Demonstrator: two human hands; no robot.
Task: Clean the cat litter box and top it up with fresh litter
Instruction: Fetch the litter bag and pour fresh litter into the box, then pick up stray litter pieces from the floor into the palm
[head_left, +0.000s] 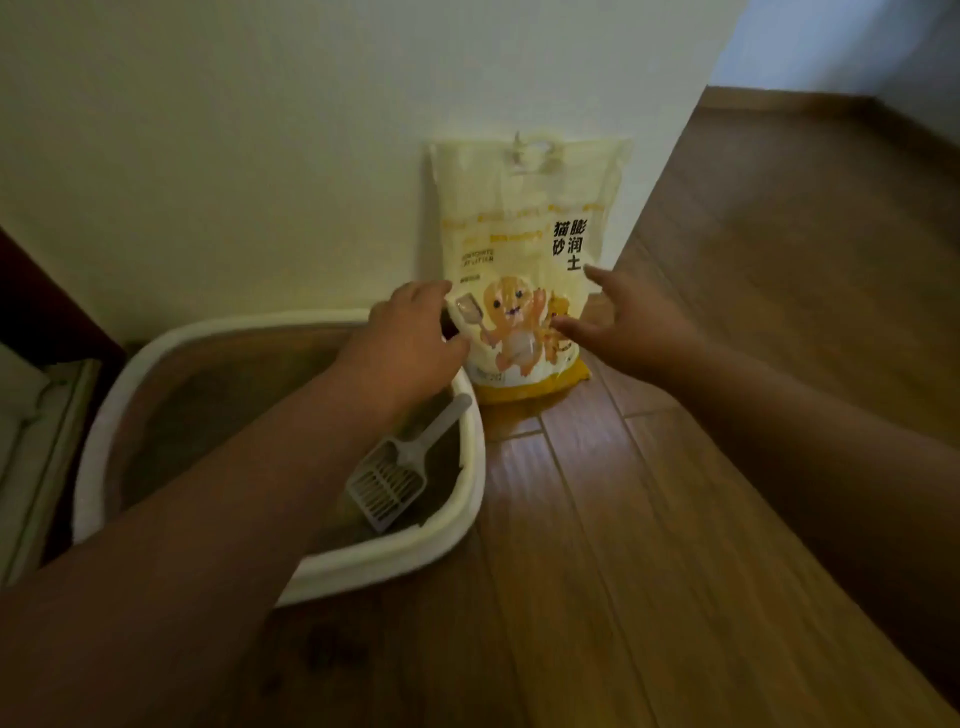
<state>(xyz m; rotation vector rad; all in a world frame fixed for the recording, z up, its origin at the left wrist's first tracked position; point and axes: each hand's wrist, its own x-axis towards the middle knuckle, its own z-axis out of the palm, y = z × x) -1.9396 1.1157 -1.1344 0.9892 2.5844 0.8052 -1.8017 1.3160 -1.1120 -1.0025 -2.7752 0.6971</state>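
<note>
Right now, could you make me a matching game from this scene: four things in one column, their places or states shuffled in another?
Things:
1. grey plastic slotted scoop
2. yellow-and-white litter bag
3. left hand
4. right hand

States:
A. upright against the wall
B. fingers spread, open
C. lying inside the white litter box
D. at the bag's left edge

Pairs: 1-C, 2-A, 3-D, 4-B

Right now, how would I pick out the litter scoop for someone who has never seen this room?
Find the cream, round-cornered plastic litter box on the wooden floor against the white wall. Inside it, at the corner nearest the yellow-and-white litter bag, lies the grey plastic slotted scoop, handle propped towards the rim. It is the only loose tool in the box.
</note>
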